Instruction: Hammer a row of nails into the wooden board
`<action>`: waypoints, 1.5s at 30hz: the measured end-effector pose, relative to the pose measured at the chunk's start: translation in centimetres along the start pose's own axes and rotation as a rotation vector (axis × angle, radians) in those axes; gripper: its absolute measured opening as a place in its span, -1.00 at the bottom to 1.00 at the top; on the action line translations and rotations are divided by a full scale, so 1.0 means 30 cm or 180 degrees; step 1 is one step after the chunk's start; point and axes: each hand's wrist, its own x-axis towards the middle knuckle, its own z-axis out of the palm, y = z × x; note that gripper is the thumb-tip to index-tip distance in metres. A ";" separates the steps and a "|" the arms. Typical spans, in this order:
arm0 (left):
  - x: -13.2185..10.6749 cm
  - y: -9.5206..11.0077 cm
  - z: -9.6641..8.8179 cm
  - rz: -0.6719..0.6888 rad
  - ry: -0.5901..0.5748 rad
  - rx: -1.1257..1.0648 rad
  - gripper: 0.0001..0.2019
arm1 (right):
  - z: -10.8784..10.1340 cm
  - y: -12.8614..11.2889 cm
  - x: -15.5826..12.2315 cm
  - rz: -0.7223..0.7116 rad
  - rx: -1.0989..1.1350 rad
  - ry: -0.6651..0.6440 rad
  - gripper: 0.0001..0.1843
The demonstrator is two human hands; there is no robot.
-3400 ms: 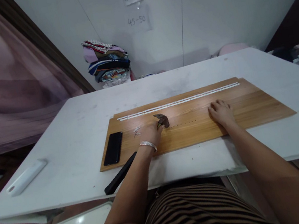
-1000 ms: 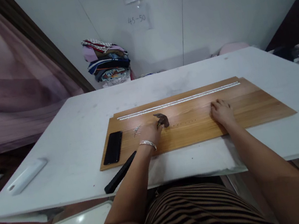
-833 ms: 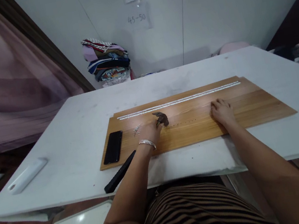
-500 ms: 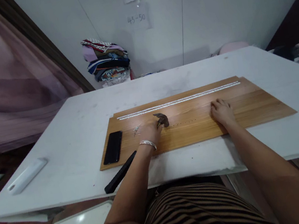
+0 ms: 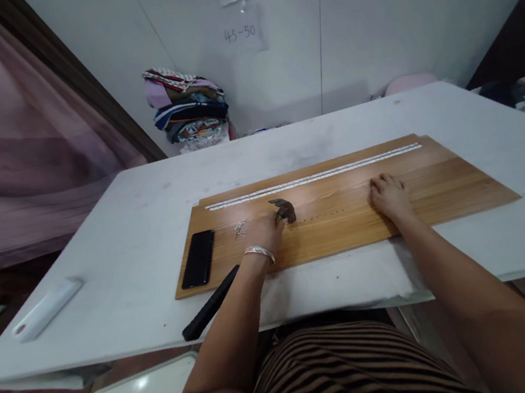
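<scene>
A long wooden board [image 5: 444,191] lies on the white table [image 5: 139,245]. My left hand [image 5: 263,231], a silver bangle on its wrist, is closed round a hammer just below its dark metal head [image 5: 284,209]. The hammer's black handle [image 5: 211,306] runs back under my forearm past the table's near edge. The head rests at the left end of a row of small dark nail dots [image 5: 321,216] in the board. My right hand [image 5: 389,196] lies on the board to the right of that row, fingers loosely down, holding nothing.
A few loose nails [image 5: 240,229] and a black phone [image 5: 198,258] lie on the board's left end. Two thin pale strips [image 5: 314,176] run along its far edge. A white handle-like object [image 5: 46,309] sits at the table's left. Folded cloths [image 5: 189,108] are stacked by the wall.
</scene>
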 end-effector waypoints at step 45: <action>-0.003 -0.003 0.003 0.0006 0.0065 -0.0099 -0.68 | 0.005 0.006 0.004 0.0019 -0.0052 -0.0060 -0.49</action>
